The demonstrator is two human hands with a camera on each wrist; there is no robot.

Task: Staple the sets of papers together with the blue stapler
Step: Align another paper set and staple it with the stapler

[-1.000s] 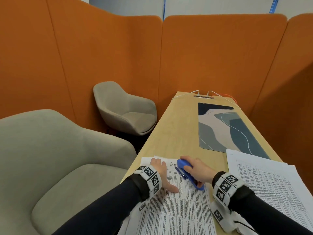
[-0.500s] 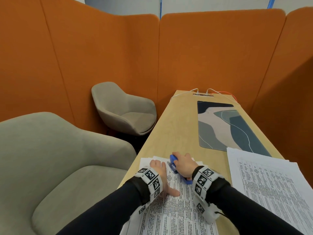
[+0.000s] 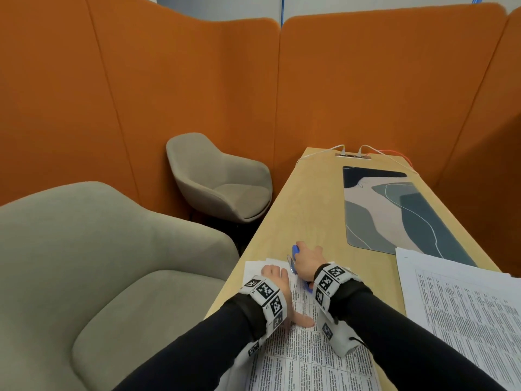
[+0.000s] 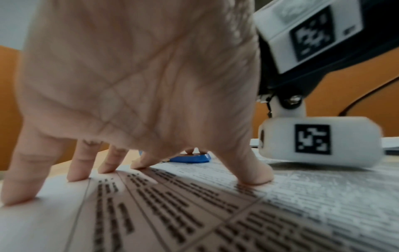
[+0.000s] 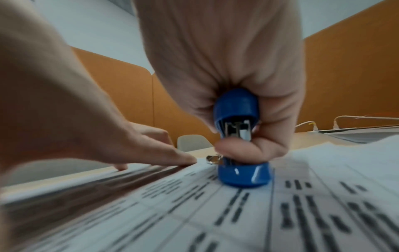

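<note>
A set of printed papers point(image 3: 307, 356) lies at the near edge of the wooden table point(image 3: 310, 210). My left hand point(image 3: 277, 280) presses on its far left part with spread, straight fingers point(image 4: 86, 163). My right hand point(image 3: 307, 259) grips the blue stapler point(image 3: 295, 251), palm on its top. In the right wrist view the stapler point(image 5: 239, 136) stands on the sheet point(image 5: 215, 213), its top arm raised, my thumb between arm and base. Its blue base point(image 4: 191, 157) shows past my left fingers.
A second stack of printed papers point(image 3: 465, 306) lies at the right. A patterned desk mat point(image 3: 394, 215) lies further back, with a socket strip and cables point(image 3: 353, 155) at the far end. Two beige armchairs point(image 3: 220, 179) stand left of the table; orange partitions surround it.
My right hand slid the stapler left and further away, up to the papers' far corner beside my left hand. The left hand stayed pressed on the papers.
</note>
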